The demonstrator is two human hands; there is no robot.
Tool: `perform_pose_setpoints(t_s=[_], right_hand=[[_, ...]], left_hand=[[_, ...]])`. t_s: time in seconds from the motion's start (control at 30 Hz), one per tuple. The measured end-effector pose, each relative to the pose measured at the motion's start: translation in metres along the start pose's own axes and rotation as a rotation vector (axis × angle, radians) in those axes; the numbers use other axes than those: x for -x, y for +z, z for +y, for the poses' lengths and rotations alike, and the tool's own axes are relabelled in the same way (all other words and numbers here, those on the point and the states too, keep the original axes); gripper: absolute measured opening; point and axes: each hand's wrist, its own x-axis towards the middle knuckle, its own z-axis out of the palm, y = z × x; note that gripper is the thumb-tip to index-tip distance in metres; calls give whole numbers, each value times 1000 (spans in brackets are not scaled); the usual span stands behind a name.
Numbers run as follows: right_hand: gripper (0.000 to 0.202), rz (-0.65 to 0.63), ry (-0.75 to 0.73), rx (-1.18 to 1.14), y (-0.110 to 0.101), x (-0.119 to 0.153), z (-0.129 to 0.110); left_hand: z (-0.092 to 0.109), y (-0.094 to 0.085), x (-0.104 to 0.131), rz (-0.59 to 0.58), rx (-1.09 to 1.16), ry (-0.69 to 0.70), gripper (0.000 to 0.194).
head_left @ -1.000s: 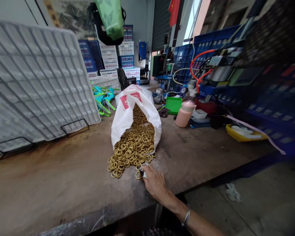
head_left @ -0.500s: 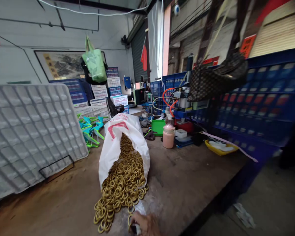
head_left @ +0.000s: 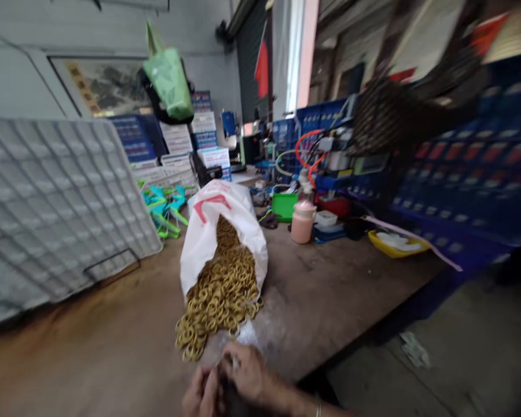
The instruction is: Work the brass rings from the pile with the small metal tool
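Brass-coloured rings (head_left: 219,292) spill in a heap from the mouth of a white plastic bag (head_left: 195,249) with red print, lying on the brown table. Just in front of the heap, my right hand (head_left: 249,370) is closed, its fingertips pinched together, with a small whitish patch at the fingers. My left hand (head_left: 203,391) is closed too and meets the right one at the fingertips. What the two hold between them is blurred and hidden by the fingers. A scrap of clear plastic (head_left: 247,334) lies between the rings and my right hand.
A white quilted panel (head_left: 65,202) stands along the left, near teal and green plastic pieces (head_left: 162,208). Behind the bag are a green bin (head_left: 283,207), a pink bottle (head_left: 303,223) and a yellow tray (head_left: 395,246). Blue crates (head_left: 469,174) line the right side.
My right hand has drawn back from the front edge of the ring heap. My left hand has come into view and joined it. The camera has tilted down.
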Motion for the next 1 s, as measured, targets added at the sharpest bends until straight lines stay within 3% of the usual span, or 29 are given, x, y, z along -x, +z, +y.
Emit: perform_pose_setpoints(t_s=[0.07,0.2,0.63,1.0], right_hand=[[18,4,31,-68,0,-1,-3],[19,4,0,-70,-1,-6,-3],[16,-21,24,-129,-1,-5,-8],[16,-104,56,-223,-2,2,-30]], left_hand=[[-1,2,3,48,22,10,37],[3,5,8,34,42,68,31],[11,-1,10,-83,184,-71,33],[-7,-11,20,-162,508,-72,25]])
